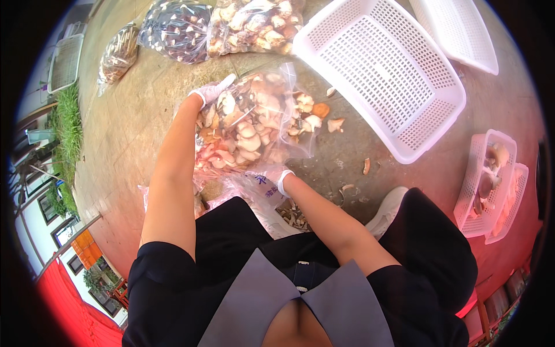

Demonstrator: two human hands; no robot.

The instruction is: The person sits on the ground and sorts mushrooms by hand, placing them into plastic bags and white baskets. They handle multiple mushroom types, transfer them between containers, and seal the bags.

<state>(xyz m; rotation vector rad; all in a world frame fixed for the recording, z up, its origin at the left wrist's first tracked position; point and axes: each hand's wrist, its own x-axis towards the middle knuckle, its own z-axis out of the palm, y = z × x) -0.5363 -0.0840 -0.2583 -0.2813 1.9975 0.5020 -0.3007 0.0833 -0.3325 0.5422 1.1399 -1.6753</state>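
Note:
A clear plastic bag of pale mushrooms [247, 130] lies on the ground before me, its mouth turned right. Several mushrooms, one of them orange [321, 110], sit in or at that mouth. My left hand [213, 92], in a thin white glove, grips the bag's far left side. On the near side, my right hand [274, 175], gloved as well, holds the bag's edge, with its fingertips partly hidden. Beneath that hand is crumpled plastic bearing purple writing [266, 188]. A loose mushroom piece [335, 125] lies right of the bag.
A white perforated plastic basket [390, 78] stands at the right, with another [464, 30] behind it. Two smaller baskets [466, 221] holding mushrooms are farther right. Filled bags [256, 26], [175, 32], [119, 54] line the back. Scraps [367, 166] dot the concrete near my shoe [388, 210].

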